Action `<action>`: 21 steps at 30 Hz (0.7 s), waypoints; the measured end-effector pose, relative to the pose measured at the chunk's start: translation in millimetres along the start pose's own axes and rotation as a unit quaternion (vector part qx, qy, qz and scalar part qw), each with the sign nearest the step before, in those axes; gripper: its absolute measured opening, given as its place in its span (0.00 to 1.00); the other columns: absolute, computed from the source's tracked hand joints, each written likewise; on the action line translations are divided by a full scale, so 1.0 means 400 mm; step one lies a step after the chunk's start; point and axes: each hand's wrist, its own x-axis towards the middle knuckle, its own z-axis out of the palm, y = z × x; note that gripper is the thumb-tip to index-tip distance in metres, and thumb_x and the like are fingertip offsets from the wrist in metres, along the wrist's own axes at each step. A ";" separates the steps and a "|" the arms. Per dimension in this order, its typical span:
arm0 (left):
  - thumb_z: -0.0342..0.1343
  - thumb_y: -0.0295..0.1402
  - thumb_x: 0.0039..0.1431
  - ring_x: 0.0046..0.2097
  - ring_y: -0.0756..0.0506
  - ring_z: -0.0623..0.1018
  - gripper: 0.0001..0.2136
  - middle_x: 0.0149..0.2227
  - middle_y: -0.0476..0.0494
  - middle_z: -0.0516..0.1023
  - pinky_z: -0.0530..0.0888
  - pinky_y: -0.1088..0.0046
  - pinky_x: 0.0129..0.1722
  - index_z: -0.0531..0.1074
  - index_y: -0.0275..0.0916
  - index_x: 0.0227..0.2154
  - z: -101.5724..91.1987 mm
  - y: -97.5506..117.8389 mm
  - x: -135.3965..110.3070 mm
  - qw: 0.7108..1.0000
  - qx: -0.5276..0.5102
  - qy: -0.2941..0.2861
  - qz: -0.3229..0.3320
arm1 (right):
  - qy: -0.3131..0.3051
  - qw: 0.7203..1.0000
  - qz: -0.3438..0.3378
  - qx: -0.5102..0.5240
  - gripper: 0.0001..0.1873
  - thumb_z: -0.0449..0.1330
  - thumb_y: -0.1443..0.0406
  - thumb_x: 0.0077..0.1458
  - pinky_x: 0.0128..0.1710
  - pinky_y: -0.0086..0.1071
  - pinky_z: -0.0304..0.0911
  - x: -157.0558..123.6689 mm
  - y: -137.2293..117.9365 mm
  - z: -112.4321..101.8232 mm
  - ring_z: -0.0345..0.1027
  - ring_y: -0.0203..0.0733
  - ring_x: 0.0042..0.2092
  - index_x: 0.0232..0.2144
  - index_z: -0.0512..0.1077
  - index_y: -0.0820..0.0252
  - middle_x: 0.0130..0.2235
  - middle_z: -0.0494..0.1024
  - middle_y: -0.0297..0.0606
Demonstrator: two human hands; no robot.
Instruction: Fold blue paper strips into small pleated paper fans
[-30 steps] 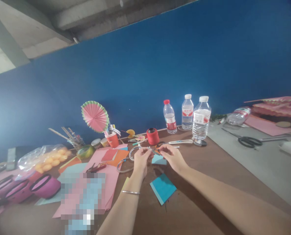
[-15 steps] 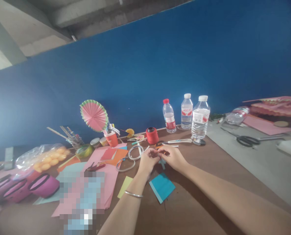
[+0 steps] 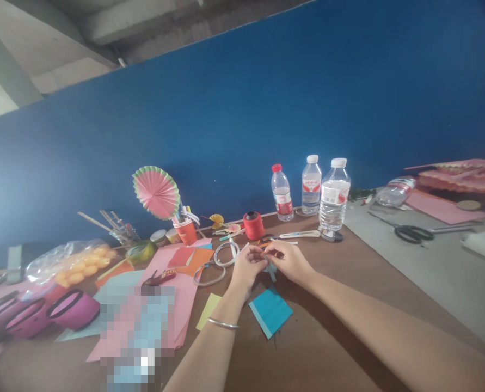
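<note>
My left hand (image 3: 248,267) and my right hand (image 3: 288,259) meet fingertip to fingertip above the brown table. Both are closed in a pinch, and whatever small thing lies between the fingers is too hidden to name. A pale blue paper piece (image 3: 271,272) shows just under the fingers; I cannot tell whether it is held or lies on the table. Nearer me is a blue paper square (image 3: 270,311) with a lighter strip along one edge. A yellow paper slip (image 3: 208,310) lies left of my left wrist. Beyond the hands stands a red thread spool (image 3: 253,225).
Three water bottles (image 3: 334,198) stand at the back, near a white utility knife (image 3: 300,234). Black scissors (image 3: 413,234) lie on the grey surface at right. Leftward are a pink paper fan (image 3: 156,191), a red cup (image 3: 186,232), pink sheets (image 3: 185,305) and purple baskets (image 3: 74,309).
The fingers shift very slightly where they meet, and a little more of the pale blue paper shows beneath them. Everything else stays in place.
</note>
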 end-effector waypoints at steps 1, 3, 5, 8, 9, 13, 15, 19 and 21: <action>0.63 0.27 0.34 0.27 0.52 0.72 0.15 0.25 0.49 0.74 0.67 0.76 0.29 0.67 0.36 0.28 -0.001 0.000 0.000 1.000 -0.005 0.002 -0.003 | 0.000 1.000 -0.001 0.001 0.06 0.55 0.65 0.49 0.31 0.31 0.59 0.000 0.000 0.000 0.65 0.40 0.33 0.28 0.72 0.55 0.31 0.74 0.36; 0.64 0.27 0.34 0.26 0.52 0.72 0.15 0.25 0.48 0.74 0.66 0.77 0.28 0.67 0.36 0.29 -0.003 -0.001 0.001 1.000 -0.014 0.004 -0.007 | -0.003 1.000 -0.001 -0.004 0.06 0.54 0.65 0.50 0.31 0.31 0.58 0.000 -0.001 -0.002 0.65 0.40 0.33 0.29 0.72 0.55 0.31 0.74 0.36; 0.64 0.27 0.34 0.27 0.52 0.72 0.16 0.26 0.48 0.74 0.66 0.77 0.28 0.67 0.36 0.29 -0.006 -0.002 0.001 1.000 -0.022 0.004 -0.011 | -0.008 1.000 -0.002 -0.016 0.07 0.53 0.65 0.51 0.31 0.31 0.58 -0.001 -0.001 -0.004 0.65 0.40 0.33 0.30 0.72 0.55 0.31 0.74 0.36; 0.63 0.27 0.35 0.28 0.52 0.73 0.16 0.27 0.47 0.74 0.67 0.76 0.29 0.66 0.36 0.31 -0.011 -0.002 0.002 0.999 -0.031 0.006 -0.016 | -0.016 0.999 -0.022 -0.040 0.09 0.51 0.64 0.53 0.34 0.32 0.57 -0.002 -0.002 -0.007 0.65 0.41 0.34 0.31 0.72 0.56 0.32 0.74 0.37; 0.63 0.27 0.35 0.28 0.52 0.73 0.16 0.28 0.47 0.74 0.67 0.76 0.29 0.66 0.36 0.31 -0.012 -0.001 0.002 0.999 -0.032 0.007 -0.017 | -0.019 0.998 -0.031 -0.044 0.10 0.51 0.64 0.53 0.35 0.33 0.57 -0.003 -0.002 -0.008 0.65 0.41 0.35 0.31 0.72 0.55 0.32 0.74 0.37; 0.65 0.28 0.33 0.28 0.51 0.73 0.17 0.27 0.47 0.74 0.67 0.76 0.30 0.67 0.36 0.30 -0.017 0.002 0.005 0.999 -0.027 0.010 -0.015 | -0.017 1.000 -0.005 0.007 0.11 0.51 0.63 0.52 0.37 0.34 0.58 -0.002 -0.006 -0.007 0.65 0.42 0.35 0.28 0.74 0.55 0.31 0.74 0.37; 0.65 0.29 0.33 0.28 0.52 0.72 0.17 0.27 0.48 0.74 0.67 0.76 0.30 0.67 0.36 0.30 -0.018 0.004 0.007 1.000 -0.022 0.012 -0.007 | 0.020 0.994 0.050 0.097 0.11 0.52 0.61 0.52 0.37 0.33 0.59 0.000 -0.008 -0.007 0.66 0.41 0.36 0.32 0.74 0.55 0.32 0.74 0.37; 0.64 0.29 0.34 0.30 0.51 0.72 0.18 0.27 0.48 0.73 0.68 0.76 0.32 0.67 0.36 0.32 -0.016 0.008 0.007 1.000 -0.014 0.012 0.014 | 0.116 0.950 0.136 0.256 0.19 0.55 0.59 0.49 0.35 0.32 0.61 0.008 -0.010 -0.007 0.66 0.39 0.35 0.45 0.68 0.53 0.34 0.73 0.35; 0.64 0.29 0.35 0.31 0.51 0.72 0.18 0.29 0.48 0.73 0.68 0.75 0.33 0.67 0.37 0.33 -0.014 0.010 0.006 0.999 -0.011 0.011 0.028 | 0.108 0.942 0.170 0.270 0.15 0.57 0.59 0.46 0.31 0.30 0.61 0.010 -0.008 -0.004 0.66 0.39 0.33 0.37 0.72 0.55 0.31 0.74 0.36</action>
